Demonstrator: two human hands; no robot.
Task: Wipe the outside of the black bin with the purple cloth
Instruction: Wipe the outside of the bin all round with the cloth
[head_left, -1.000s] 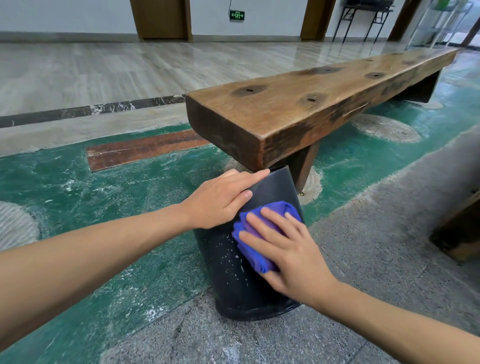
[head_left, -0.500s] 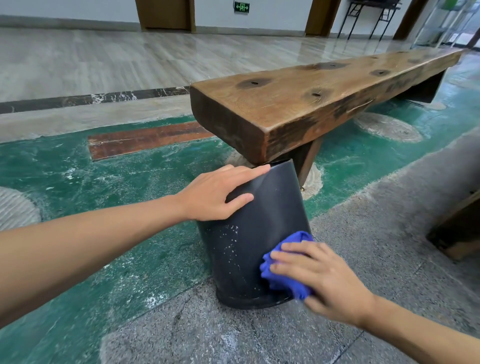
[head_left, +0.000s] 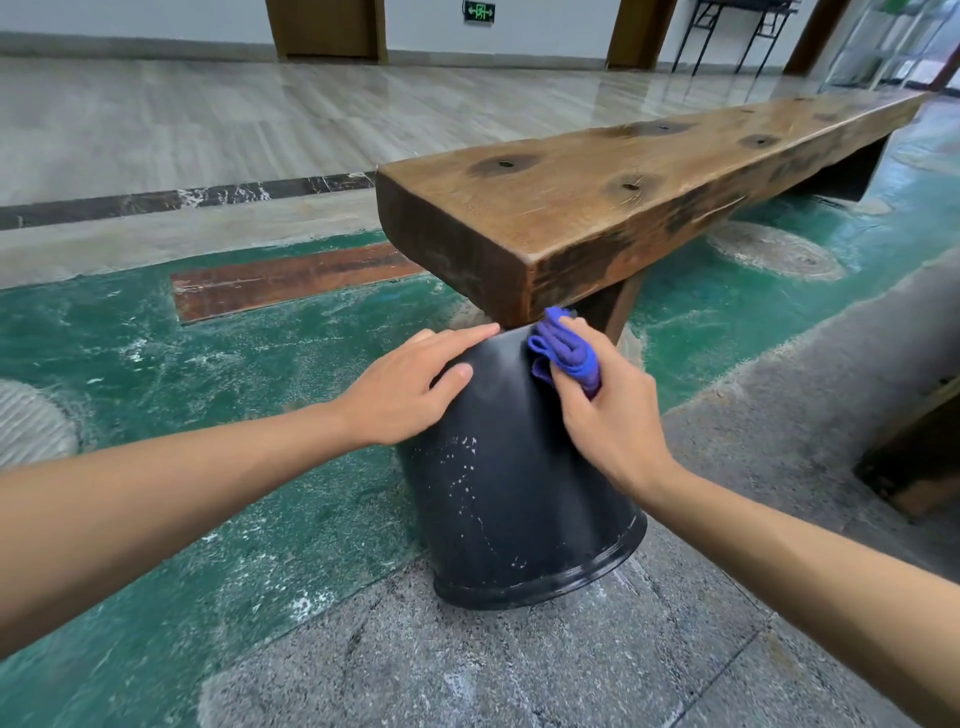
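Observation:
The black bin (head_left: 514, 499) stands upside down on the floor, its rim at the bottom, its side flecked with white spots. My left hand (head_left: 410, 387) lies flat on the bin's upper left with fingers straight. My right hand (head_left: 608, 410) grips the bunched purple cloth (head_left: 563, 353) and holds it against the bin's top right edge, just under the corner of the wooden bench.
A heavy wooden bench (head_left: 623, 197) overhangs the bin's far side and runs to the back right. Green painted floor (head_left: 156, 374) lies to the left, grey stone floor (head_left: 519, 665) in front. A dark wooden block (head_left: 919, 467) sits at the right edge.
My right hand has carried the cloth from low on the bin's right side, near the rim, up to the top edge. The left hand has stayed on the bin's upper left.

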